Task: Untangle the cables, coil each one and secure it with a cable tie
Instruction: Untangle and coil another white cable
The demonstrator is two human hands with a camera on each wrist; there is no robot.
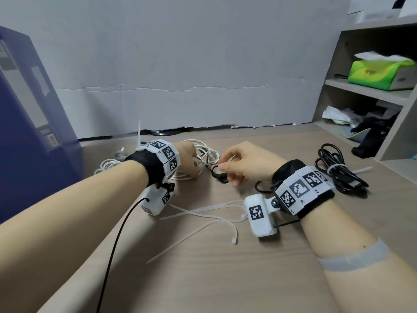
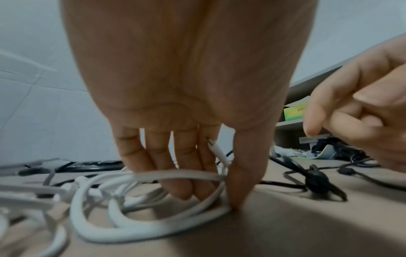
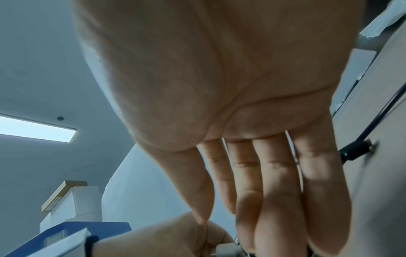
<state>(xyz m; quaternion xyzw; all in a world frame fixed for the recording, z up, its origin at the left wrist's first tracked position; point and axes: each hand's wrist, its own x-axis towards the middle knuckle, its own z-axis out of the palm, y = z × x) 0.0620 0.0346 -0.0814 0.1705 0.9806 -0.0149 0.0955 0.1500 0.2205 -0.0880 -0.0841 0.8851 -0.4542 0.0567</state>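
A tangled white cable (image 1: 209, 152) (image 2: 136, 231) lies on the wooden table (image 1: 225, 279). My left hand (image 1: 191, 163) (image 2: 219, 196) reaches into its loops; the thumb presses a strand to the table and a white plug (image 2: 216, 151) sits between thumb and forefinger. Just to the right, my right hand (image 1: 223, 166) (image 3: 216, 216) pinches a thin black cable (image 1: 214, 175) (image 2: 316, 182) that runs among the white loops. Its black plug (image 3: 353, 151) lies on the table by my little finger. Loose white cable ties (image 1: 203, 214) lie in front of both wrists.
A coiled black cable (image 1: 338, 175) bound with a white tie lies at the right. A blue box (image 1: 29, 132) stands at the left. Grey shelves (image 1: 365, 91) at the right hold a green tissue pack (image 1: 381, 73). White board closes the back.
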